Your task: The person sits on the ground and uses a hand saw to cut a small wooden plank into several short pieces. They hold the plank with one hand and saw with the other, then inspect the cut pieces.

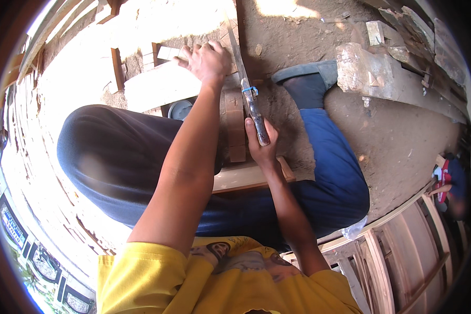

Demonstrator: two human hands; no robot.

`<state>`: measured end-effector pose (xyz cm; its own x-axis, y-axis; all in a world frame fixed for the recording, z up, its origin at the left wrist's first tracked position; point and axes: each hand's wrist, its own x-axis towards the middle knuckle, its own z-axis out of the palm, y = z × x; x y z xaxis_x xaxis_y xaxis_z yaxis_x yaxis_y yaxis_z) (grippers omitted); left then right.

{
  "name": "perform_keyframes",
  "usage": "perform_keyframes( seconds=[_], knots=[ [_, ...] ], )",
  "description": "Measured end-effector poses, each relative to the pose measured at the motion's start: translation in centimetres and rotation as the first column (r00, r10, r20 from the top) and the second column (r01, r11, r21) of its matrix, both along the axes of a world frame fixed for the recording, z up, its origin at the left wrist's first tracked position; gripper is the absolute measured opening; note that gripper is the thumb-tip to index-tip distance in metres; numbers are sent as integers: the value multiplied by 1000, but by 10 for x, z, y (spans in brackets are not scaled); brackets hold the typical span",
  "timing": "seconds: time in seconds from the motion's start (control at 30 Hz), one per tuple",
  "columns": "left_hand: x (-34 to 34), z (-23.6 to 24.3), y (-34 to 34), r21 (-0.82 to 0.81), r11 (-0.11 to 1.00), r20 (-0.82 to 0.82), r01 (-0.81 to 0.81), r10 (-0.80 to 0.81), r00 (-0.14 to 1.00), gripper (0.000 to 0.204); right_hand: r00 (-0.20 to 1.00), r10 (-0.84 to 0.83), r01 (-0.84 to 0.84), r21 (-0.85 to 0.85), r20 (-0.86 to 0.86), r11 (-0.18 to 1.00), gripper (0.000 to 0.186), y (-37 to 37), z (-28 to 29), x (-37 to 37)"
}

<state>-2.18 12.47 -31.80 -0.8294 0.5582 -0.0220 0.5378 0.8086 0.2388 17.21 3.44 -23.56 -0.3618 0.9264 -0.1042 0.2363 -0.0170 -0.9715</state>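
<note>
My right hand [262,144] is wrapped round the worn handle of a hand saw [237,57], whose long narrow blade points away from me. A blue tie circles the saw where handle and blade meet. Beneath and beside the saw runs a brown wooden beam [235,118] with lines across it. Left of the blade, my left hand [208,62] presses down with its fingers spread, at the end of a pale board [159,83]. Glare washes out much of that side, and I cannot tell exactly which piece the palm rests on. Whether the saw's teeth touch wood is hidden.
A short plank [240,177] lies by my legs. A grey round container [180,109] sits by my left knee. Weathered timber [392,78] lies at the far right beyond my sandal [311,72]. A wooden frame [403,251] and another person [450,183] are at the right.
</note>
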Motion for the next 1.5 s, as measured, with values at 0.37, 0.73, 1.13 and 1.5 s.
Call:
perform_keyframes(
  seconds=[0.37,0.73,1.13,1.5],
  knots=[
    [0,6,2,34,998,48,-59,57,997,43,992,48,-49,5,117,999,22,0,10,-2],
    [2,6,4,-35,997,6,-71,71,997,43,979,97,-104,27,179,994,13,-38,13,45],
    [0,6,3,-84,990,44,-113,117,992,43,972,87,-86,-12,218,996,21,-49,16,60],
    [12,-26,15,73,997,-28,4,-2,1000,45,980,-29,17,61,198,998,24,-47,28,63]
  ],
)
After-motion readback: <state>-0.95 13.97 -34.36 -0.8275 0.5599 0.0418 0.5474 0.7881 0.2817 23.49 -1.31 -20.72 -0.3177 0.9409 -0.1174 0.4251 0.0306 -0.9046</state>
